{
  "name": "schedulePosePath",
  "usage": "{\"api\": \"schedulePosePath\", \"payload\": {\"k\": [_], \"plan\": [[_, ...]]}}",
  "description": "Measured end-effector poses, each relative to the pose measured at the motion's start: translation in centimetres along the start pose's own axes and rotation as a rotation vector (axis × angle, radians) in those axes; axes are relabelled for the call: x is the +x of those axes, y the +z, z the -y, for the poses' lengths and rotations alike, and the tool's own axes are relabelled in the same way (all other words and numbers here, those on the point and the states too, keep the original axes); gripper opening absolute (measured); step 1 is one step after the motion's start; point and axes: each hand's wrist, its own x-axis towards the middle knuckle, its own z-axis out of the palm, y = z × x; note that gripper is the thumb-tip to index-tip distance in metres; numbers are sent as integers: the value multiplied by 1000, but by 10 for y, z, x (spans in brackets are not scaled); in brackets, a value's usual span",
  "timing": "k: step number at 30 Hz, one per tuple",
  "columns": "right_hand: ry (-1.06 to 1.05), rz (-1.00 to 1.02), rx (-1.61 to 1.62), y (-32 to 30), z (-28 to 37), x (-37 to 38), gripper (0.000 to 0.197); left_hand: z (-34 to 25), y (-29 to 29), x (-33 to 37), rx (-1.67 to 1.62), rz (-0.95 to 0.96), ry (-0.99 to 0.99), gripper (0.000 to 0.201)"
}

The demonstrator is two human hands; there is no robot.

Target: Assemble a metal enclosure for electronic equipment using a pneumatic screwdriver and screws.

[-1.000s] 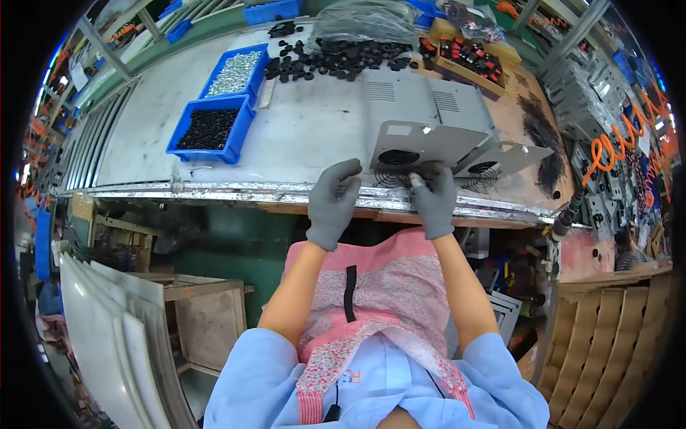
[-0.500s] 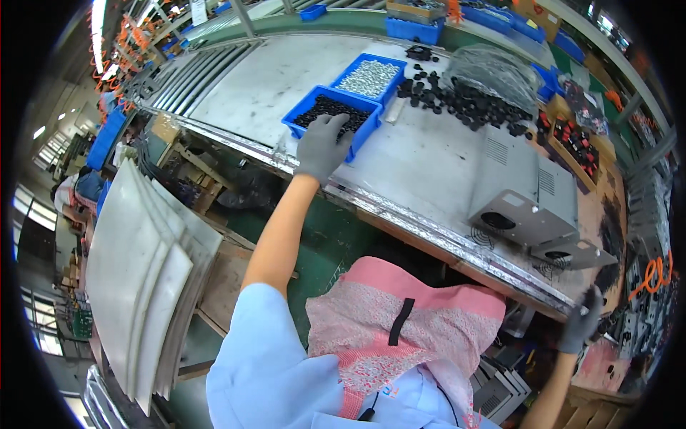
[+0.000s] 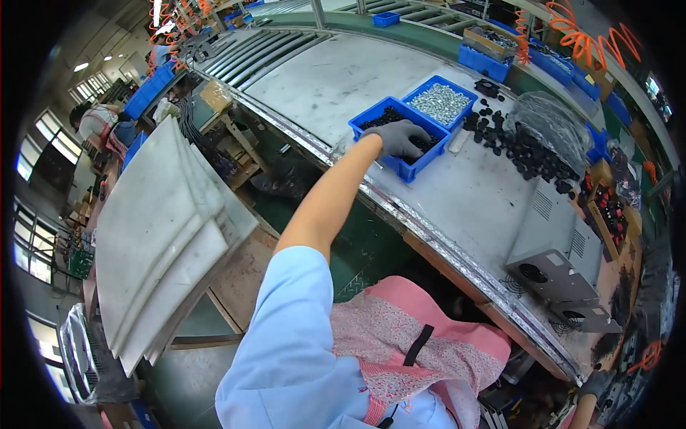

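My left hand (image 3: 401,138), in a grey glove, reaches over the near blue bin (image 3: 409,170). Its fingers curl down among small black parts (image 3: 389,116); whatever lies between the fingertips is hidden. Against this bin's far side stands a second blue bin (image 3: 468,107) holding many small silvery metal pieces (image 3: 441,102). My right hand (image 3: 594,385), also gloved, is low at the right rim of the picture by the table corner. Its fingers are too dark and small to make out. The grey metal housing (image 3: 554,247) with round openings rests on the table near it.
Loose black round pieces (image 3: 532,159) lie beside a clear plastic bag (image 3: 547,125). A box of red and black parts (image 3: 609,222) sits at the right. Rollers (image 3: 268,53) adjoin the table's far left. Large pale sheets (image 3: 153,229) are stacked at my left. Orange coiled hoses (image 3: 582,39) hang overhead.
The view has shifted, so the table appears farther right and lower. My left hand's fingers have curled further into the black parts. My right hand now sits nearer the picture's lower right rim.
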Motion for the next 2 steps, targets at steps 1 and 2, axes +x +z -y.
{"api": "schedulePosePath", "payload": {"k": [1, 2], "plan": [[58, 46, 5, 4, 3, 14, 36, 12, 4, 1, 53, -59, -26, 56], [52, 39, 4, 5, 5, 19, 36, 6, 4, -1, 89, -81, -65, 56]]}}
